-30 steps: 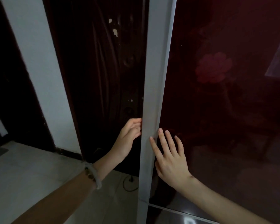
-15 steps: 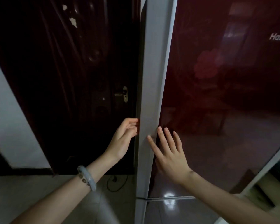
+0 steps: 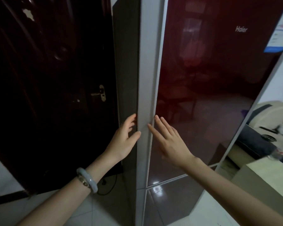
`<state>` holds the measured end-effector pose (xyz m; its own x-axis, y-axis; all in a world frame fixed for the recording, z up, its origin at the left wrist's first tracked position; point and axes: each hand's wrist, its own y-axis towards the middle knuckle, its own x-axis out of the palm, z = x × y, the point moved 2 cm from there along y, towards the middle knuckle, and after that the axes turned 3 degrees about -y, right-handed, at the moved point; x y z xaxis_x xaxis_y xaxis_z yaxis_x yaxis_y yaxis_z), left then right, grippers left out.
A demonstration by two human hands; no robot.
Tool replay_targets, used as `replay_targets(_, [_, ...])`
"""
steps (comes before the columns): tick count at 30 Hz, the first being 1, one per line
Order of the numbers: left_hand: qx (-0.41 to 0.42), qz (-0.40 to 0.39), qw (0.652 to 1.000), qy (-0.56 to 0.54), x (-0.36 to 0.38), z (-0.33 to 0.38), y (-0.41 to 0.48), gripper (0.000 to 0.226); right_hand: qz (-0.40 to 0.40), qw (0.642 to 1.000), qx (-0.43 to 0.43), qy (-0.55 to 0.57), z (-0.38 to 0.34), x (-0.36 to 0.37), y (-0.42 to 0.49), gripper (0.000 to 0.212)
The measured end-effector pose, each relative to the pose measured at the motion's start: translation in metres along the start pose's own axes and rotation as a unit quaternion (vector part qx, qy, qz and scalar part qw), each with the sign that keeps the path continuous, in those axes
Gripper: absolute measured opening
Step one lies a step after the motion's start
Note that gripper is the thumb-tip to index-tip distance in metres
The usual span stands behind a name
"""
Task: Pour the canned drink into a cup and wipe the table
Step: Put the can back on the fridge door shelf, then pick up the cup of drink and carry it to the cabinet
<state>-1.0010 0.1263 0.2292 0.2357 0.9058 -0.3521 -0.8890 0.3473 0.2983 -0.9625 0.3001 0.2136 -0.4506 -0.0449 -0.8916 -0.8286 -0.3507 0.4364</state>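
Note:
A tall fridge with a dark red glass door [image 3: 211, 95] and a grey edge strip [image 3: 147, 79] fills the middle of the head view. My left hand [image 3: 126, 139] grips the door's left edge, fingertips tucked into the seam beside the dark side panel [image 3: 126, 62] and thumb on the grey strip. My right hand [image 3: 168, 141] lies flat on the red glass with fingers straight, the index finger touching the strip. No can, cup or cloth is in view.
A dark wooden door with a metal handle [image 3: 101, 93] stands left of the fridge. A black cable [image 3: 109, 186] lies on the white tiled floor. At the right are a pale table [image 3: 265, 173] and a black object [image 3: 253, 142].
Both hands stay at the fridge door's left edge. The view has swung, so the fridge's dark side panel and the room at the right now show.

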Motion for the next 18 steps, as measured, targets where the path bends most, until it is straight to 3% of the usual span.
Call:
replay_targets(2, [0.056,0.002,0.988,0.142,0.005,0.003,-0.009,0.066,-0.022,0.996,0.041,0.071,-0.004,-0.009,-0.003,0.078])
replay_targets(4, [0.139,0.016,0.953,0.268,0.014,0.009,-0.019,0.073,-0.032,0.988,0.091,0.118,-0.006,-0.017,-0.008,0.079])
replay_targets(7, [0.218,0.007,0.897,0.385,0.038,0.017,-0.027,0.078,-0.026,0.982,0.164,0.092,-0.001,-0.03,-0.03,0.079])
replay_targets(13, [0.288,-0.069,0.847,0.442,0.114,0.035,-0.037,0.082,-0.026,0.952,0.303,-0.014,0.022,-0.047,-0.109,0.073])
replay_targets(18, [0.364,-0.125,0.824,0.416,0.196,0.065,-0.058,0.08,-0.054,0.901,0.418,-0.104,0.043,-0.073,-0.201,0.076])
